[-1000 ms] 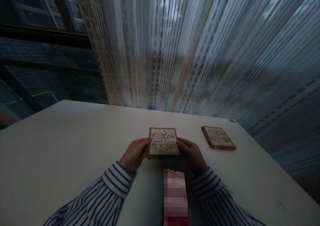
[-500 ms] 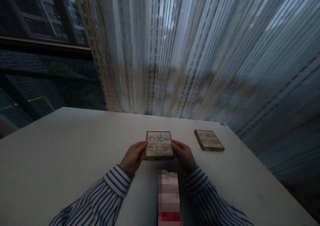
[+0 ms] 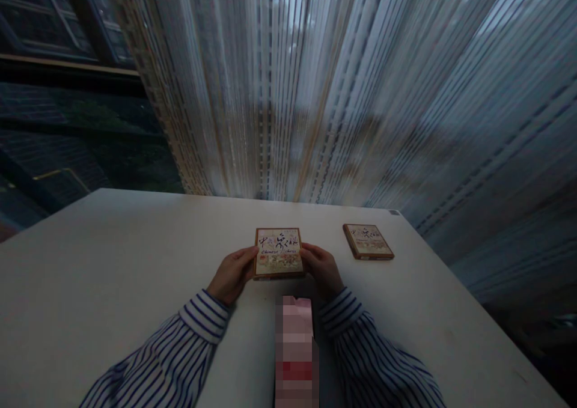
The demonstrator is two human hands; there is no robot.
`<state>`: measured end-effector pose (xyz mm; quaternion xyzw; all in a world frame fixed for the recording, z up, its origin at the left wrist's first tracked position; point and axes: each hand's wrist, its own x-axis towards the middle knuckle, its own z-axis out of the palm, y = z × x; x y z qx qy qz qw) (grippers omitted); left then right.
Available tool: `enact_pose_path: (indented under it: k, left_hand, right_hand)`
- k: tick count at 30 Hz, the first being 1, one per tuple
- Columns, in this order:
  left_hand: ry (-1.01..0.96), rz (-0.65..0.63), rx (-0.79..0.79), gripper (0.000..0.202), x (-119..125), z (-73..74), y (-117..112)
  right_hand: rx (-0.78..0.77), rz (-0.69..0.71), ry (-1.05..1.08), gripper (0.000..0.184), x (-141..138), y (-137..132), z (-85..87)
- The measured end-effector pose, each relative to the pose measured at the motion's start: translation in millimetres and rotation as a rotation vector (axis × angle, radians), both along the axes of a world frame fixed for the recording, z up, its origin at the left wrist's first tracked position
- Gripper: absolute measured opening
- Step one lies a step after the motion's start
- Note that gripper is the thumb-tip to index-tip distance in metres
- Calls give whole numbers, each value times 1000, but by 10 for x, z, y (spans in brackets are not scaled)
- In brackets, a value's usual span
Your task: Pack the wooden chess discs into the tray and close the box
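A flat Chinese chess box (image 3: 279,253) with brown edges and a pale printed lid is gripped between both hands over the white table. My left hand (image 3: 233,272) is closed on its left side, thumb at the lid's edge. On the right side, my right hand (image 3: 323,270) pinches it the same way. The fingers beneath the box are hidden. A second, similar box (image 3: 368,241) lies on the table to the right, apart from my hands.
The white table (image 3: 135,276) stretches to both sides. A phone-like object (image 3: 295,348), its face pixelated, lies near the front between my forearms. Behind the table's far edge hangs a string curtain (image 3: 288,95), with a window (image 3: 67,83) at the left.
The whole view has shifted slightly, so the table, boxes and hands appear a little farther left and higher. Both hands keep the same hold on the box.
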<state>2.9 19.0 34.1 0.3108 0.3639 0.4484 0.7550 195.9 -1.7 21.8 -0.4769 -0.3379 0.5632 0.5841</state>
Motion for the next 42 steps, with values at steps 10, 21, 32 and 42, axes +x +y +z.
enact_pose_path:
  k: [10, 21, 32, 42]
  left_hand:
    - [-24, 29, -41, 33, 4, -19, -10]
    - [-24, 63, -45, 18, 70, 144, -85]
    - [47, 54, -83, 15, 267, 320, -252]
    - [245, 57, -87, 14, 557, 417, -399]
  right_hand:
    - [45, 11, -3, 36, 37, -4, 24]
    - [45, 77, 3, 41, 74, -50, 129]
    - [43, -57, -136, 38, 269, -234, 246]
    - [0, -138, -198, 37, 616, -476, 349]
